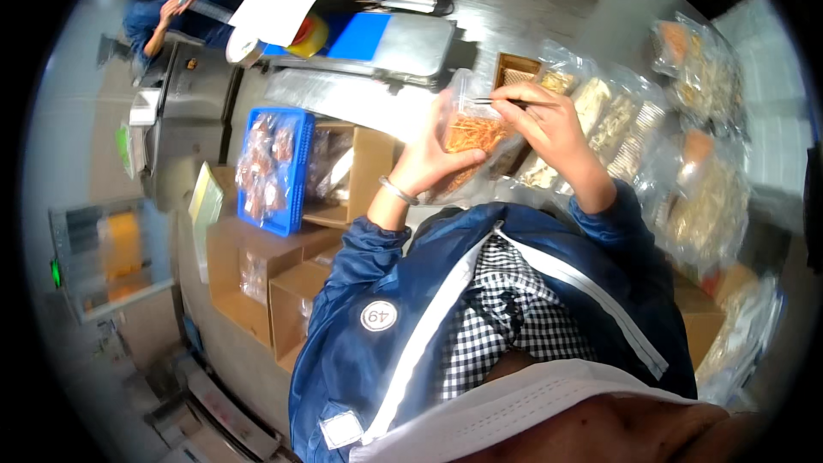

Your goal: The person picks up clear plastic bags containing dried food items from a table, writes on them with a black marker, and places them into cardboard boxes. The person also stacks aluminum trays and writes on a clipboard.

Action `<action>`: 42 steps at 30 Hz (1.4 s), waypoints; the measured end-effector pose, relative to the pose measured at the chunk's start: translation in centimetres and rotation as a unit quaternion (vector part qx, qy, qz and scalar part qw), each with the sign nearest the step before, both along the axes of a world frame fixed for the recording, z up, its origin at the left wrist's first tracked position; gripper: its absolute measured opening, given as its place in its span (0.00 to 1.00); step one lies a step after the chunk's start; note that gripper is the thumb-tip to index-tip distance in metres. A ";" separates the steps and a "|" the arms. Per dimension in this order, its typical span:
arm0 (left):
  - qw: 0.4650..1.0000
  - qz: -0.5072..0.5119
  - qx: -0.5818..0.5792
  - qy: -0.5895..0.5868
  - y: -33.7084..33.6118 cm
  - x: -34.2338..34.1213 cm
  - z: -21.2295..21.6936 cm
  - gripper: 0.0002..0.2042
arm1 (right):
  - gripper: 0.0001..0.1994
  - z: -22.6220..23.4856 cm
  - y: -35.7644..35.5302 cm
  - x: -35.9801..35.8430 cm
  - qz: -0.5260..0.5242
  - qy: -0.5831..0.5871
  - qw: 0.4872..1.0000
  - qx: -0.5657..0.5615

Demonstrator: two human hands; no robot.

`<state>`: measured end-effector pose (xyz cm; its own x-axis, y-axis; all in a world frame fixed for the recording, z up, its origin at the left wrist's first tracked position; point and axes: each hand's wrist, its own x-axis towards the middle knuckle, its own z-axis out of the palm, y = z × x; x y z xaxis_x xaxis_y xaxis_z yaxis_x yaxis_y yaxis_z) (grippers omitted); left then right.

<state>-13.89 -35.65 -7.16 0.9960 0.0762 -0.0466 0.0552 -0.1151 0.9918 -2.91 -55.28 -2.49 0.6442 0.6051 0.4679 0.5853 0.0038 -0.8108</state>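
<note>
**Head view: open bag of orange shreds held up, tongs at its mouth**

Head view has my left hand (426, 159) wrapped around a clear plastic bag (467, 111), fingers closed on its side, holding it upright in front of my chest. Orange shredded strips (474, 133) fill the lower part of the bag. My right hand (549, 124) is pinched shut on thin metal tongs (506, 103), their tips pointing left across the bag's mouth, just beside my left fingertips. I cannot tell whether the tips grip any shreds.

Risks as I judge them: the bag is soft and held by one side only, so a squeeze could fold the mouth shut or push strips out over the rim. A loose pinch on the tongs could drop shreds onto my jacket below my hands. The tong tips, so close to the film, could snag or pierce it.

Beyond my right hand lies a row of filled clear packs (613, 124); to the left of my left hand sit a blue crate (296, 167) with bagged goods and open cardboard boxes (369, 163). Another person stands far off, past my left hand.
</note>
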 end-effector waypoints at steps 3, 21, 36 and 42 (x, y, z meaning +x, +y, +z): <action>0.998 0.027 0.063 0.004 -0.9 -1.7 0.5 0.51 | 0.06 -0.7 0.5 -0.4 0.049 0.114 0.992 0.012; 0.986 0.079 0.136 -0.054 5.4 -4.3 -1.4 0.50 | 0.05 -1.4 9.5 -2.3 0.061 -0.161 0.982 -0.077; 0.881 0.290 -0.344 -0.147 23.3 -7.1 -4.1 0.17 | 0.10 0.9 16.6 -2.3 -0.093 0.449 0.870 0.183; 0.813 0.240 -0.530 -0.022 24.4 -5.5 -3.6 0.26 | 0.08 1.9 17.8 -5.8 -0.092 0.172 0.980 0.034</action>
<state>-19.37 -11.22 -10.77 0.8663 0.3962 -0.3042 -0.1968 0.8304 0.5213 -8.67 -37.49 -0.62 0.8661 0.4392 0.2388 0.2728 -0.0150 -0.9619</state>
